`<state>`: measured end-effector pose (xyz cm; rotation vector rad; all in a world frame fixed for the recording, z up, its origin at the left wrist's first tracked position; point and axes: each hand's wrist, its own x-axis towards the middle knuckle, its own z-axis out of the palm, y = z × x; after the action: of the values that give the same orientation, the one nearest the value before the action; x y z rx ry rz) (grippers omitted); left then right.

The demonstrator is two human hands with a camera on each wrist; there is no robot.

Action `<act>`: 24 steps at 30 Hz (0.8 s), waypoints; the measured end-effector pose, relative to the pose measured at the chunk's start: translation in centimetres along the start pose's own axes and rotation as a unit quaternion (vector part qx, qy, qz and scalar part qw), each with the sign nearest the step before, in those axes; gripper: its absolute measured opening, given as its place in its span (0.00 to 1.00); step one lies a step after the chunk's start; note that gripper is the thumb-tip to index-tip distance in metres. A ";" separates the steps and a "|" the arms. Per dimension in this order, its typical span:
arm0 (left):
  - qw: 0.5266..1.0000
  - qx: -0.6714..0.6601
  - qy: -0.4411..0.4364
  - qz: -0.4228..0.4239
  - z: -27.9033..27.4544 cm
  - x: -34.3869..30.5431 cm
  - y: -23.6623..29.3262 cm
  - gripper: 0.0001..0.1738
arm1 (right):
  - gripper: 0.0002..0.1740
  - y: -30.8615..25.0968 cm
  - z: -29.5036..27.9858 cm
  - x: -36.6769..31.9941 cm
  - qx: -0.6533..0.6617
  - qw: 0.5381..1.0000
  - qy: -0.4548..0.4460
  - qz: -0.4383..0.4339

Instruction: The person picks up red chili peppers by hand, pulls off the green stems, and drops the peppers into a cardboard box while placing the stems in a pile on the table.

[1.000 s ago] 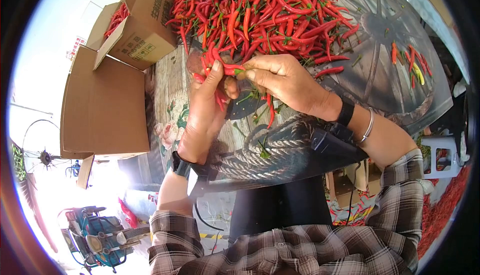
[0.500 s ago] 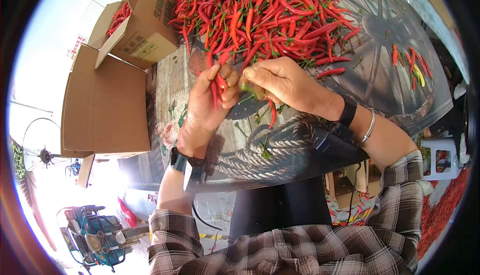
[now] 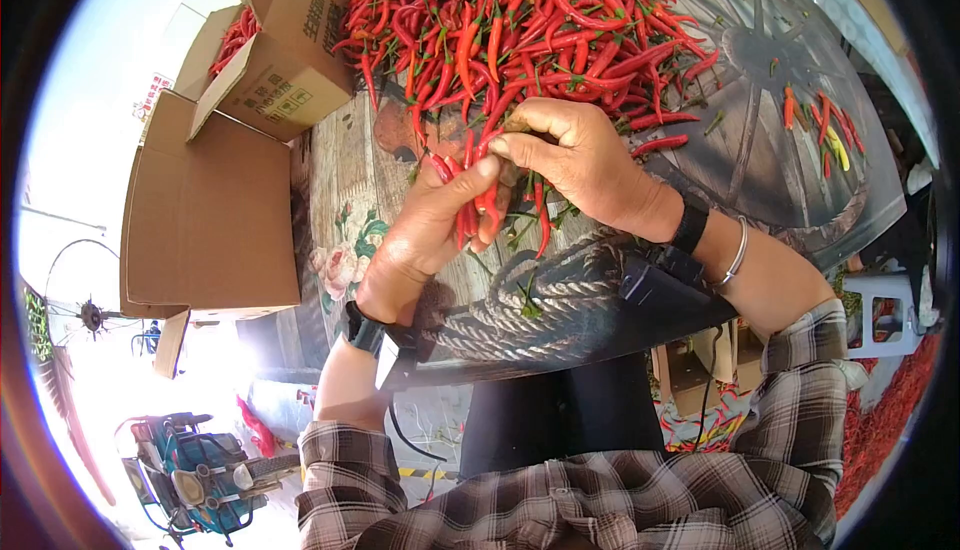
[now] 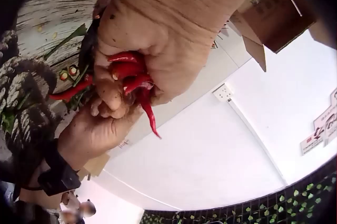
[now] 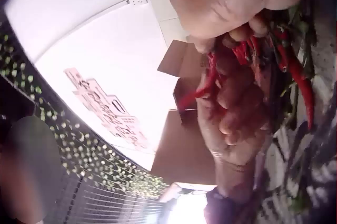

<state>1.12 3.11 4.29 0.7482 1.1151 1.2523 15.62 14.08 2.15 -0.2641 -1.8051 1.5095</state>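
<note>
In the head view the left hand (image 3: pixel 420 225) grips several red chillies (image 3: pixel 468 188) between thumb and curled fingers. The right hand (image 3: pixel 590 165) meets it, thumb and forefinger pinching the end of a chilli at the bunch. In the left wrist view chillies (image 4: pixel 127 70) stick out of the left fist, and the right hand (image 4: pixel 95 134) is close against it. The right wrist view shows the left hand (image 5: pixel 237 113) below the right hand (image 5: pixel 231 3). A large heap of red chillies (image 3: pixel 520 25) lies just beyond both hands.
Two cardboard boxes stand at the left, one open (image 3: pixel 215 210) and one holding chillies (image 3: pixel 290 70). Green stems and a loose chilli (image 3: pixel 543 220) lie under the hands. A few chillies (image 3: pixel 840 135) lie at the table's right. A plastic stool (image 3: pixel 885 315) stands beyond its edge.
The left hand has turned and shifted slightly right, its bunch of chillies now spread beneath the thumb. The right hand, blurred and a little apart half a second ago, is back at the bunch.
</note>
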 end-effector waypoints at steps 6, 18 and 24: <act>0.998 0.032 -0.052 0.005 -0.4 -0.1 -0.4 0.14 | 0.14 -0.1 -0.3 0.2 -0.012 0.998 -0.031 0.061; 0.978 0.089 0.146 0.116 -3.8 0.6 3.3 0.08 | 0.08 -0.9 0.0 0.1 0.141 0.978 -0.036 0.152; 0.924 0.260 0.238 0.148 -6.2 5.4 4.6 0.09 | 0.07 -0.5 -0.3 0.1 0.092 0.978 -0.067 0.172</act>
<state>-6.54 8.49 5.26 1.0702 1.8295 1.4514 15.91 14.26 2.68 -0.4078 -1.7727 1.9663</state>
